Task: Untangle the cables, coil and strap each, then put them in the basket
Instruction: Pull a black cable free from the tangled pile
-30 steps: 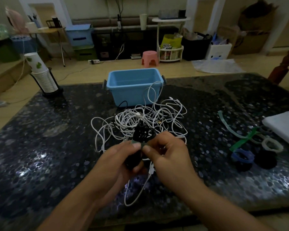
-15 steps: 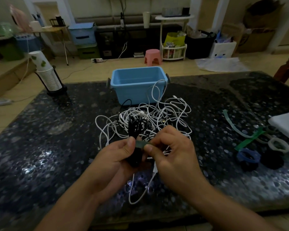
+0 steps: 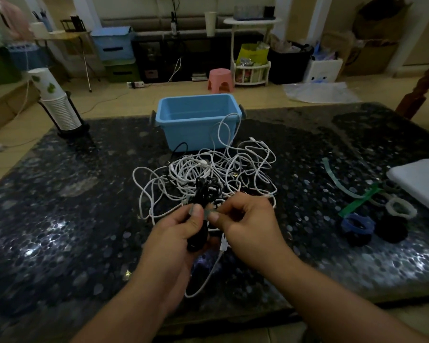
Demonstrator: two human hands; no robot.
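So a bundled black cable is gripped in the left hand above the dark table, while a grey-green strap around it is pinched by the right hand. White cables are piled just behind, with the blue basket beyond them.

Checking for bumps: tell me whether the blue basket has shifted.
No. The blue basket keeps its place right behind the white cable tangle; only the camera view shifted slightly.
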